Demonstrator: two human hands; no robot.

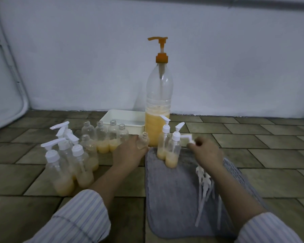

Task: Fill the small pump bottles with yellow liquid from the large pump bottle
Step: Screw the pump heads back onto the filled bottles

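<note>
Uncapped small bottle sits clasped in left grip; right grip pinches pump cap.

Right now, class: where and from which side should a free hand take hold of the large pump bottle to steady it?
Probably grip the large pump bottle round its clear ribbed waist, coming from its right, where the floor is bare. The white tray and small bottles crowd its left; the orange pump must stay free to press.
</note>
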